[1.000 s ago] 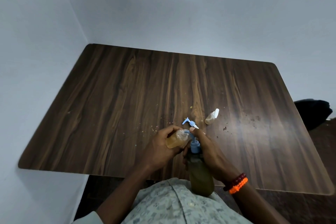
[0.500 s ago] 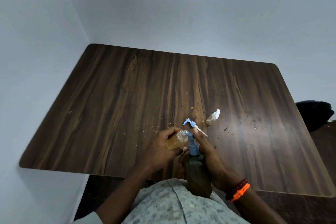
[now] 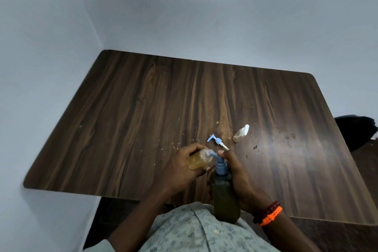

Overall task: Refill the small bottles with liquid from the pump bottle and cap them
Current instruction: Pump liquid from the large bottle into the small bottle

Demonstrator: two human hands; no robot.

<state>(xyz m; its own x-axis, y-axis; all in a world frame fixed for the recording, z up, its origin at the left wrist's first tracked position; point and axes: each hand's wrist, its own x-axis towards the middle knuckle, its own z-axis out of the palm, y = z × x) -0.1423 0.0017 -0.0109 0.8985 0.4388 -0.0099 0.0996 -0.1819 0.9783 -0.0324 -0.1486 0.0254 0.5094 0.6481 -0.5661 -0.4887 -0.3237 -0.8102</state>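
Dark wooden table [image 3: 143, 120], pale walls [image 3: 204, 10]

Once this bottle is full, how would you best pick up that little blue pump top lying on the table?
Pinch the loose blue pump cap at its round collar, coming from above. It lies flat on the table, spout and thin tube sticking out either end.

Dark wood-grain table [image 3: 143, 112] with dull sheen; clear plastic small bottle [image 3: 199, 159].

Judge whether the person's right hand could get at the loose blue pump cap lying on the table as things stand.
Probably yes, once freed. The loose blue pump cap lies just beyond the right hand with nothing between them, but that hand grips the pump bottle and would have to let go first.
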